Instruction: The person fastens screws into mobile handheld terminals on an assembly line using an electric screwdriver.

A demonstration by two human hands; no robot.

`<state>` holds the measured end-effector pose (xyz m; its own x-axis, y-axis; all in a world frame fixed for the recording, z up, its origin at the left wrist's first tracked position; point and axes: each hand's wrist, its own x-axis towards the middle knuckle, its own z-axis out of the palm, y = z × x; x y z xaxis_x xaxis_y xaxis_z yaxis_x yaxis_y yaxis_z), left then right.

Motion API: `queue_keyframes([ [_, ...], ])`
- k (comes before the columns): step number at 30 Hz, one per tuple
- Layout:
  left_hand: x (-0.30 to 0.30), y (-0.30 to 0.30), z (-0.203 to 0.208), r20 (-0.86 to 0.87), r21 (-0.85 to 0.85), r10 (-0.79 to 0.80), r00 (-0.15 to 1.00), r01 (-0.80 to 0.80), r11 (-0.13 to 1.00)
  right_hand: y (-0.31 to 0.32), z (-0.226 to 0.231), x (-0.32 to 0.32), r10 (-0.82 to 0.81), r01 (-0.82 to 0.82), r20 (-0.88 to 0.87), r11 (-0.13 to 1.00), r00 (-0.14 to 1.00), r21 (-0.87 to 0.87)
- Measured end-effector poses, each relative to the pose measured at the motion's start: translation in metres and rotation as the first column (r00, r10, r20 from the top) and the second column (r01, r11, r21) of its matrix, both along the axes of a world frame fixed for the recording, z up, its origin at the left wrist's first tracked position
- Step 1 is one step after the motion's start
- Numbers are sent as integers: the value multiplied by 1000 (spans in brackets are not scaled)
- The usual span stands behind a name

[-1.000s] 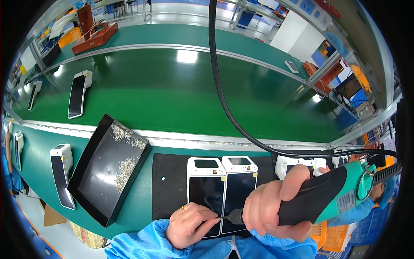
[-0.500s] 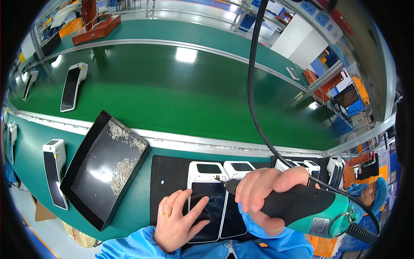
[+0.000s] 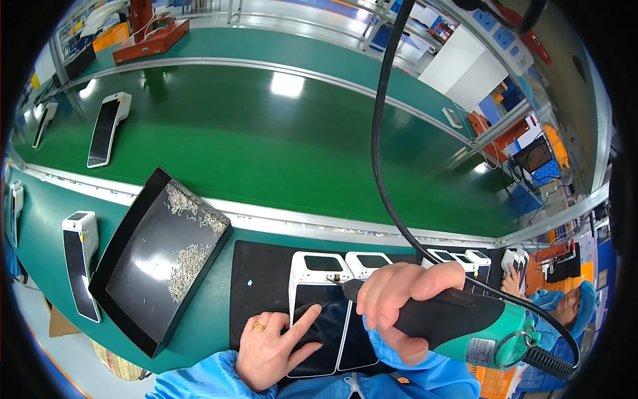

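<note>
My right hand [image 3: 405, 299] is wrapped round a black and green electric screwdriver [image 3: 475, 332]. The tool's thin bit points left and meets the top part of a white handheld terminal [image 3: 322, 274] with a dark screen, by a small opening there. On that terminal's screen lies my left hand [image 3: 269, 349], index finger and thumb stretched apart, holding nothing. A second white terminal [image 3: 365, 263] lies right beside the first, partly hidden by my right hand. Both rest on a black mat [image 3: 259, 266]. To the left, a black tray [image 3: 143, 266] holds heaps of small silvery screws [image 3: 189, 269].
A white terminal [image 3: 81, 266] stands left of the tray; another [image 3: 108, 130] lies on the green belt [image 3: 266, 146]. The screwdriver's black cable [image 3: 377, 146] loops overhead. More terminals [image 3: 465, 263] lie at right, where a co-worker's hand [image 3: 512, 280] touches some.
The screwdriver and my right hand have shifted slightly left. My left hand's other fingers have curled in more. The terminals on the belt have slid slightly left. A co-worker's hand has come onto the right-hand terminals.
</note>
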<state>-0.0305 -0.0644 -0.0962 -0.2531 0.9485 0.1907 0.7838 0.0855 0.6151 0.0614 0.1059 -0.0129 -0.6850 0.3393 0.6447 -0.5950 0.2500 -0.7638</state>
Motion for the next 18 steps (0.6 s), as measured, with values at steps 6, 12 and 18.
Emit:
queue_keyframes([
  [6,0,-1,-2,9,7,-13,1000,13,1000,-1,1,1,32,-32,-21,999,999,-10],
  [12,0,0,-1,0,2,-23,1000,23,1000,-2,2,2,-34,35,29,999,999,-39],
  [18,1,1,0,10,6,-25,1000,25,1000,0,1,3,-32,31,-40,999,999,-30],
])
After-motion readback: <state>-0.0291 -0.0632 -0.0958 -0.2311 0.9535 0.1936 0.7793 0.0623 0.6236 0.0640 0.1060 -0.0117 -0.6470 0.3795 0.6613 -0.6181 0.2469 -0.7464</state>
